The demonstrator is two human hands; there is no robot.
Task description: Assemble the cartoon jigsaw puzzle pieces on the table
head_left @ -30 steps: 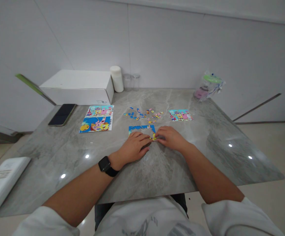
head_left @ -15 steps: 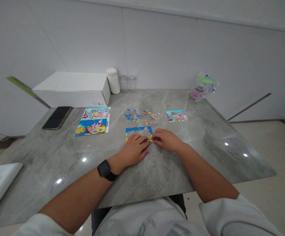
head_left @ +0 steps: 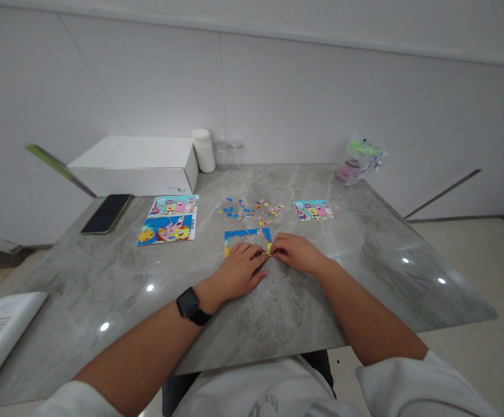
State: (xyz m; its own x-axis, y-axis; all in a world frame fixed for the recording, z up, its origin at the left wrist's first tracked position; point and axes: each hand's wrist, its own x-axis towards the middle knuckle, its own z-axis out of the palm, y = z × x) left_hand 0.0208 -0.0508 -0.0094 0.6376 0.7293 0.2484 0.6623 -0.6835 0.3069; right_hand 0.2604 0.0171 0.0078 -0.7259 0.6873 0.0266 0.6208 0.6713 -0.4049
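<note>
A partly assembled jigsaw puzzle (head_left: 245, 233), with a blue edge and yellow parts, lies flat on the grey table in front of me. My left hand (head_left: 243, 269) rests over its lower part, fingers stretched out, and hides much of it. At the lower right corner, my right hand (head_left: 297, 252) pinches a small yellow puzzle piece (head_left: 269, 248); the fingertips partly cover it. Just beyond the puzzle, loose puzzle pieces (head_left: 252, 211) are scattered in blue, yellow and pink.
Picture sheets (head_left: 167, 228) lie at the left and a smaller picture card (head_left: 315, 210) at the right. Farther out are a phone (head_left: 106, 214), a white box (head_left: 134, 162), a white bottle (head_left: 203, 152), two glasses (head_left: 229, 155) and a bagged cup (head_left: 358, 162). A white object (head_left: 4, 333) sits at left.
The head view has shifted slightly, so everything appears a little lower. Both hands stay at the puzzle's lower edge, with only slight movement of the right fingers at the corner.
</note>
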